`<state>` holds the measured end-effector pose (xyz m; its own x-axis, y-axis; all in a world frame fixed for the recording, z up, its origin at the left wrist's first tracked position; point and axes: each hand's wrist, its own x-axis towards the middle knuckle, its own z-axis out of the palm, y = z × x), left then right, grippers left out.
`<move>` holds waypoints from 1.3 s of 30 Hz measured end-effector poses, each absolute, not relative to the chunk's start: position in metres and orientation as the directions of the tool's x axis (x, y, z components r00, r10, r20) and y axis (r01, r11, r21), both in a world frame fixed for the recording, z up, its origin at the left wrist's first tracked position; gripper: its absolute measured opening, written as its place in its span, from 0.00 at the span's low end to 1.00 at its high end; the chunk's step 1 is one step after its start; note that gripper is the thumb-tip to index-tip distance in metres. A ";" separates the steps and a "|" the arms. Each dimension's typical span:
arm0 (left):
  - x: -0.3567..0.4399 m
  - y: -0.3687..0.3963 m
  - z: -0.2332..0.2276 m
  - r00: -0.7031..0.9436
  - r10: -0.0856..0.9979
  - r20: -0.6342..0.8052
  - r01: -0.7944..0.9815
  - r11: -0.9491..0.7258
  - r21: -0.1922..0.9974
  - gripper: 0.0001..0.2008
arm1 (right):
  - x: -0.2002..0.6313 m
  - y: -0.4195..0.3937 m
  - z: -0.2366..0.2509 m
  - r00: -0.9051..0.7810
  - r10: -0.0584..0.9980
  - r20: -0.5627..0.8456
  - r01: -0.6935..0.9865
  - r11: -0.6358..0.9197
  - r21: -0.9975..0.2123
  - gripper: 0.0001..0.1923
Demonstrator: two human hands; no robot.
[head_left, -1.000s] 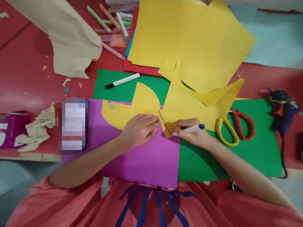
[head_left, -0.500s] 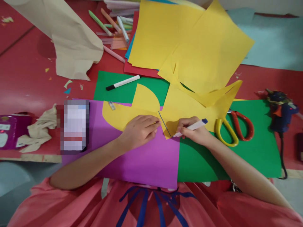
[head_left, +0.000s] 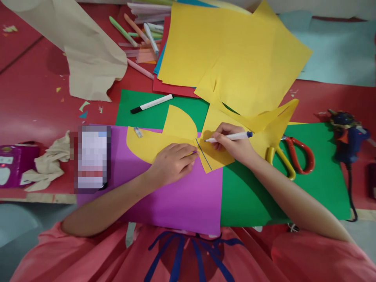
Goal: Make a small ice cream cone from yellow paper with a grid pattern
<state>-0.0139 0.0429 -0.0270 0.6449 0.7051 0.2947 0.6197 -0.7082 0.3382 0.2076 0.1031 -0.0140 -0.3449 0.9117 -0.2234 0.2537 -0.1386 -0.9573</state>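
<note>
On the red worktop point(head_left: 35, 105), the left hand point(head_left: 173, 162) lies flat, fingers pressed together on the curved yellow paper cut-out point(head_left: 149, 143) to pin it against slipping, while the right hand point(head_left: 232, 145) pinches a white blue-capped marker point(head_left: 229, 137), tip at the drawn blue line point(head_left: 204, 154).

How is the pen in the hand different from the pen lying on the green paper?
The held pen has a blue end; the lying pen has a black end. The held pen is gripped by the right hand over yellow paper; the lying pen rests untouched on the green paper. The held pen lies nearly level in the picture; the lying pen slants. Both have white barrels.
</note>
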 end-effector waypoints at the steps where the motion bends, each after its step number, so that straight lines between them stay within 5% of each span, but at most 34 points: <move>1: -0.014 0.043 -0.027 0.643 0.704 0.300 0.619 -0.709 0.337 0.11 | 0.206 0.105 -0.015 -0.343 0.917 -0.205 0.251 -0.121 -0.960 0.08; 20: -0.013 0.044 -0.027 0.649 0.696 0.309 0.619 -0.718 0.318 0.11 | 0.200 0.113 -0.016 -0.399 0.915 -0.053 0.393 0.118 -0.912 0.12; 39: -0.013 0.043 -0.025 0.652 0.708 0.273 0.632 -0.706 0.321 0.11 | 0.219 0.097 -0.004 -0.521 0.832 -0.190 0.429 0.063 -0.901 0.14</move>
